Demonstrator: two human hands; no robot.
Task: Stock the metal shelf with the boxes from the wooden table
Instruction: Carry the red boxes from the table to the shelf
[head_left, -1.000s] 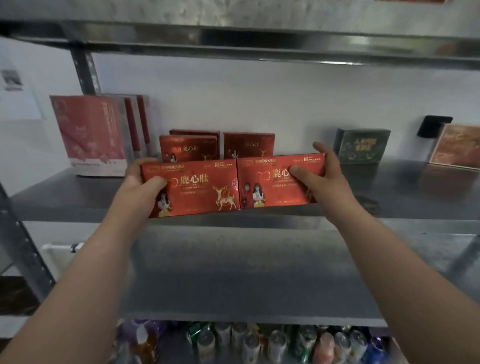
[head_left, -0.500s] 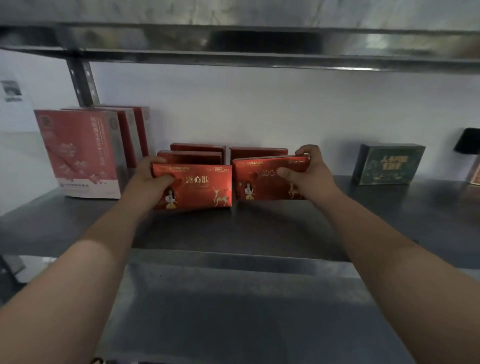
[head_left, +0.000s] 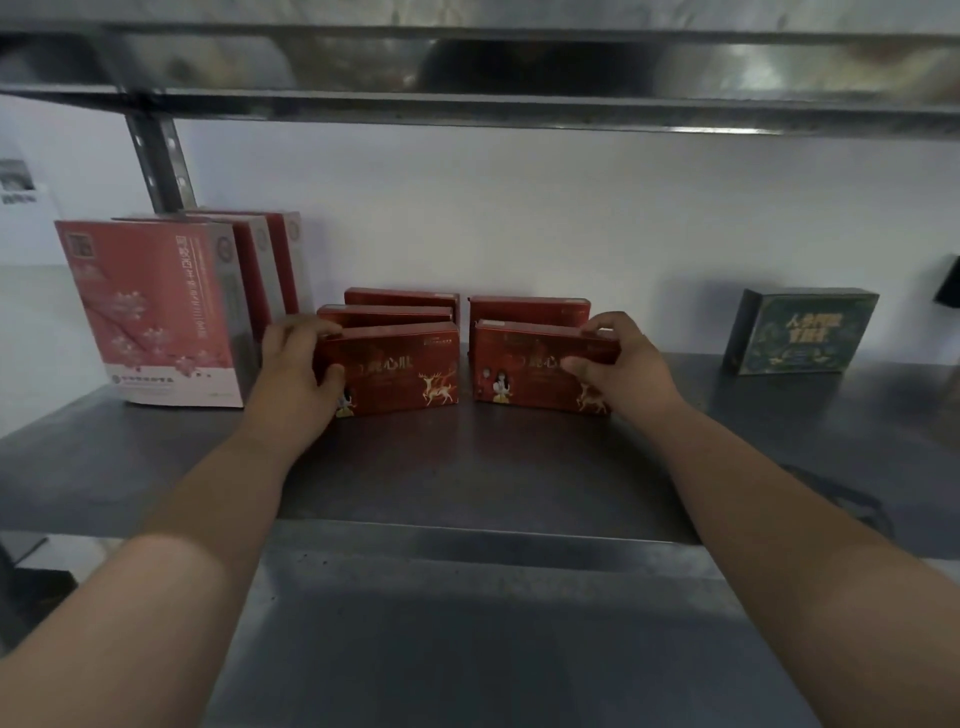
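Head view looks into a metal shelf (head_left: 467, 467), where two matching red boxes printed with a gold deer stand upright on their long edges, side by side with a narrow gap between them, in the middle of the shelf board. The left hand (head_left: 296, 364) grasps the left red box (head_left: 400, 371) at its left end, fingers curled over the top edge and thumb pressed on the front face. The right hand (head_left: 618, 369) grasps the right red box (head_left: 530, 369) at its right end in the same way, fingers on the top edge and thumb on the front. Both boxes appear to rest with their lower edges on the board. Just behind the left one stand two more red boxes of the same kind (head_left: 384, 313), one behind the other, and behind the right one stands a single rear box (head_left: 530, 306), close to the white wall (head_left: 519, 208). To the left, just beside the left hand, a row of tall pink-and-red cartons (head_left: 150, 312) stands upright near the shelf's grey perforated post (head_left: 161, 161). Well apart to the right, a dark green box (head_left: 800, 332) stands facing forward. An upper shelf board (head_left: 467, 78) runs across the top, and a lower board (head_left: 467, 649) shows beneath the forearms
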